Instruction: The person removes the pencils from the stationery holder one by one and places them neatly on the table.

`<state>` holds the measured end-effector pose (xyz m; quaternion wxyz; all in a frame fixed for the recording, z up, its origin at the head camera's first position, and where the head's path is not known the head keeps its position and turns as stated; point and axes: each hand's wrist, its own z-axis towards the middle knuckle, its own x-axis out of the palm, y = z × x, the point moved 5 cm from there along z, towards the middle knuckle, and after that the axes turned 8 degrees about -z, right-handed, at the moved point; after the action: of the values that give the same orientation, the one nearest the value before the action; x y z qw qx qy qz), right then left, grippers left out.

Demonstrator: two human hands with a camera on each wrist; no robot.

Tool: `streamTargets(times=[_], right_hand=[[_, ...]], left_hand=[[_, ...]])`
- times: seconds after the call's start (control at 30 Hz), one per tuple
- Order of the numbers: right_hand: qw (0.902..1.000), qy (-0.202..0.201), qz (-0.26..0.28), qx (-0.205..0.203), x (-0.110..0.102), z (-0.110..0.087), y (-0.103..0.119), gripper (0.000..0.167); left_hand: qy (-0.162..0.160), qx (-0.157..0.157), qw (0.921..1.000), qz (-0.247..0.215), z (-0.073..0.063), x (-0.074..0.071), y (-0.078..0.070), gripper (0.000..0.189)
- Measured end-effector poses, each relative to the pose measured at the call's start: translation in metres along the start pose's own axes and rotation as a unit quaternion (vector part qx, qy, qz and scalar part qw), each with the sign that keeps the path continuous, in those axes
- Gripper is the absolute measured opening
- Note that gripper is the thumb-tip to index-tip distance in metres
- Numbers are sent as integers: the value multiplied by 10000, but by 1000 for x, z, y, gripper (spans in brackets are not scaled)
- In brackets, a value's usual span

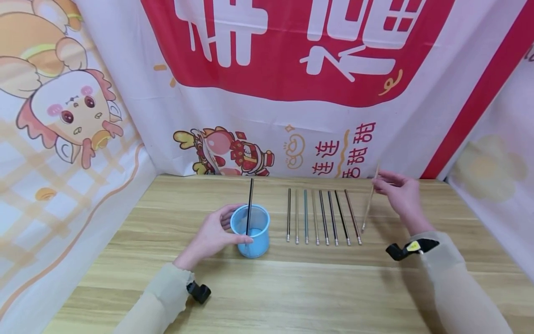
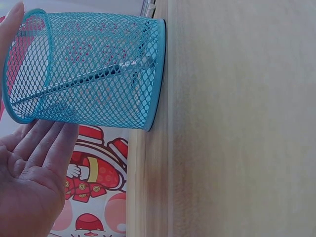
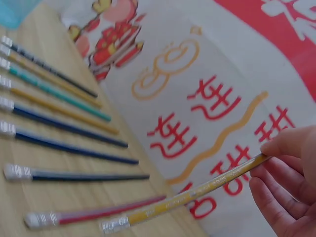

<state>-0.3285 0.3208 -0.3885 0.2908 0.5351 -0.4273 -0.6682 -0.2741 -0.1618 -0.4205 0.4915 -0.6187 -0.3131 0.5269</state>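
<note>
A light-blue mesh pen cup (image 1: 255,248) stands upright on the table, a black pencil (image 1: 251,204) leaning inside with its eraser end down. My left hand (image 1: 212,234) holds the cup near its rim, thumb on the near side and fingers (image 2: 44,140) along the far side. To the right, my right hand (image 1: 396,190) pinches a yellow pencil (image 3: 197,192) by its far end, eraser end tilted down close over the table. Beside it lies a row of several pencils, among them a red one (image 1: 352,215) and a teal one (image 1: 306,215), erasers toward me.
The wooden table (image 1: 292,297) ends at a hanging cloth (image 1: 275,111) with red and white print at the back. Another printed cloth (image 1: 54,139) hangs on the left side, and a pale cloth (image 1: 496,185) on the right.
</note>
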Motion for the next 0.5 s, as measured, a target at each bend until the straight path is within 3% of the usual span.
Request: streamTargets(times=[0.33,0.5], right_hand=[[9945,451,-944,97,9,16,-21,48],[9928,673,-989,46,18,21,-30,46]], left_hand=[[23,14,10000,-53,1,1,0,85],[33,52,10000,-34,1,1,1,85]])
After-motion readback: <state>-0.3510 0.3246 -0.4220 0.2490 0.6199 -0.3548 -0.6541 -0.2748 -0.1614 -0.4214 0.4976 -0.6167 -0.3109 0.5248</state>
